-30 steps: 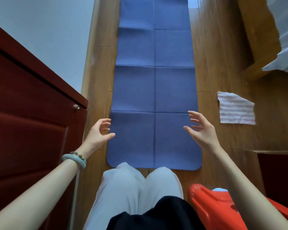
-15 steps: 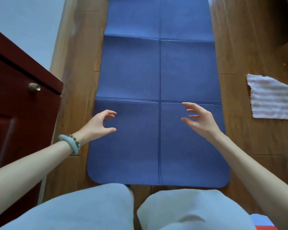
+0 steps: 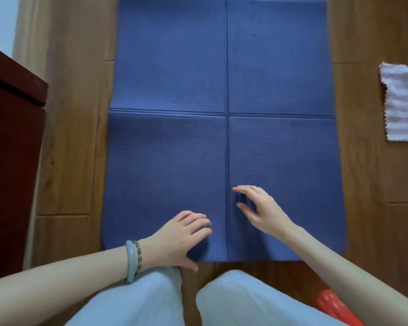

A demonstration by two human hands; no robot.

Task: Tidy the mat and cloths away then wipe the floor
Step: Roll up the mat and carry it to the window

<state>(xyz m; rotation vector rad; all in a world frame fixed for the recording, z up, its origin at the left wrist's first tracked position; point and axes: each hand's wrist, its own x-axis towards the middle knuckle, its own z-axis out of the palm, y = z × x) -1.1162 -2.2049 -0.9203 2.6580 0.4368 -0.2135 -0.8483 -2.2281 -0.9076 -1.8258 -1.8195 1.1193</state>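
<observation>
Wooden floor (image 3: 76, 114) runs under us in warm brown planks, and we look straight down at it from a crouch, our pale trouser knees (image 3: 245, 300) filling the bottom of the view. Our blue mat (image 3: 222, 90) lies flat along the middle of the floor, its rounded near end just in front of our knees and its far end running out of the top of the view; fold creases divide it into rectangles. Our left hand (image 3: 179, 238) rests near the mat's near edge, left of the centre crease, fingers spread and loosely curled, gripping nothing. A pale green bangle (image 3: 132, 261) sits on that wrist. Our right hand (image 3: 259, 208) hovers over the mat just right of the crease, fingers open and slightly blurred; we cannot tell whether they touch the surface. A striped white cloth (image 3: 403, 102) lies flat on the floor by the right edge of the view, apart from the mat. A dark red cabinet (image 3: 12, 161) stands along the left, and something red (image 3: 335, 307) shows beside our right forearm.
</observation>
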